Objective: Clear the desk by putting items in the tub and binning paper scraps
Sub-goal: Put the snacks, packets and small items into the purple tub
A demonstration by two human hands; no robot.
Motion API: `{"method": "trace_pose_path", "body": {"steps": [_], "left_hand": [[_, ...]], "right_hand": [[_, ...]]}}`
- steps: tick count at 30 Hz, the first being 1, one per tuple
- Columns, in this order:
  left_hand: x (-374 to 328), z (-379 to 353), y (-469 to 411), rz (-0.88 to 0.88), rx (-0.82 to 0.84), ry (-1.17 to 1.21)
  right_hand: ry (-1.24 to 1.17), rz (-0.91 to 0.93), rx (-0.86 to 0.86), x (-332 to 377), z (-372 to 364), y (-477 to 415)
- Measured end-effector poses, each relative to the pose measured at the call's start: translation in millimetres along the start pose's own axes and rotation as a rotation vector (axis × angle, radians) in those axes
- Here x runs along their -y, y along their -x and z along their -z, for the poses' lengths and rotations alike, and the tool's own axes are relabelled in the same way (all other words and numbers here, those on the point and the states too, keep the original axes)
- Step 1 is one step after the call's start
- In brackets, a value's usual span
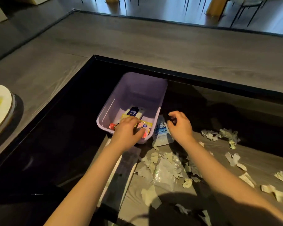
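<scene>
In one purple tub (137,92), one yellow packet (146,126) is pinched by the left hand (127,130); the right hand (180,125) is curled (hold unclear).

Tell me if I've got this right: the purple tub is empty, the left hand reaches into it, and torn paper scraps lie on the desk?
Not quite. The head view shows the purple tub is not empty: several packets lie at its near end. The rest holds: the left hand reaches into it and torn paper scraps lie on the desk.
</scene>
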State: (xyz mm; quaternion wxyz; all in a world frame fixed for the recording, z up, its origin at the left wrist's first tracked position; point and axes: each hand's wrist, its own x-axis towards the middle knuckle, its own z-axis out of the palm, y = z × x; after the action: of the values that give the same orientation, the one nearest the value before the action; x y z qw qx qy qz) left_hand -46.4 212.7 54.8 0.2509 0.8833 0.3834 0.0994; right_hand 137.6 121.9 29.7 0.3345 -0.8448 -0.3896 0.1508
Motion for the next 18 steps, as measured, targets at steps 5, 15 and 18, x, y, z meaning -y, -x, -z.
{"method": "trace_pose_path", "body": {"steps": [5,15,18], "left_hand": [[-9.1,-19.5,8.8,0.015,0.112,-0.102],[-10.3,-23.6,6.7,0.081,0.130,-0.128],[-9.6,-23.7,7.1,0.086,0.135,-0.127]], "right_hand": [[0.149,-0.332,0.241,-37.0,-28.6,8.4],[0.197,-0.564,0.256,-28.1,-68.1,-1.4],[0.117,-0.560,0.263,-28.6,-68.8,-1.7]]}}
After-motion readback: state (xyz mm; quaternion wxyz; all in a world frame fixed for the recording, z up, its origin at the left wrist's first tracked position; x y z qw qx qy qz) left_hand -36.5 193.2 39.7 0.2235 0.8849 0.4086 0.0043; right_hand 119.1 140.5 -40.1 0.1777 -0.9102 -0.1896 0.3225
